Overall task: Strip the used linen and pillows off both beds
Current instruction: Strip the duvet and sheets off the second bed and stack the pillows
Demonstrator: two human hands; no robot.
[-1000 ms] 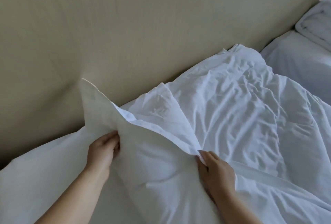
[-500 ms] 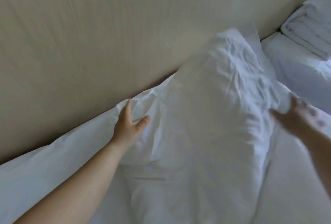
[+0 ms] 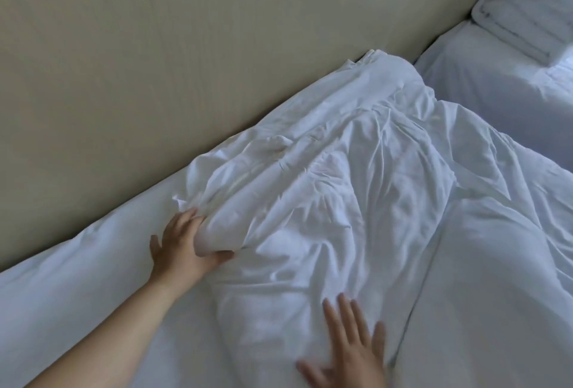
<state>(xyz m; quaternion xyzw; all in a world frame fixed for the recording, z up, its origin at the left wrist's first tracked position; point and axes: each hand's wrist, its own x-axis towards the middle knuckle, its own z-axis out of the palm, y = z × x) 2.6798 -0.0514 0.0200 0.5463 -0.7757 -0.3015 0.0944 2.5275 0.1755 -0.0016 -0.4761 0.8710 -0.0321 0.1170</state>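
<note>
While the right hand (image 3: 347,347) is getting cut off at the wrist by the near edge and blurring, it is showing straight, spread fingers over the near end of the pillow (image 3: 325,195), released; I cannot tell if it is actually pressing the cloth. The left hand (image 3: 183,248) is grasping the pillow's near-left corner, with the thumb going under and the fingers curling over the bunched cloth and the little finger sticking out. The pillow is lying long and limp on the near bed, running diagonally along the beige padded headboard (image 3: 155,62), its white cotton case creasing heavily. A smooth white sheet (image 3: 77,310) is showing to the left and a puffy white duvet (image 3: 496,279) is lying to the right, its edge overlapping the pillow so the boundary is hard to make out. The second bed (image 3: 496,93) is sitting far right, with a folded white stack (image 3: 521,15) getting cropped at the corner. Compared with half a second ago, the pillow is no longer standing up against the headboard, the left hand is now closing on it instead of lying open, and the right hand is coming in nearer and further left.
</note>
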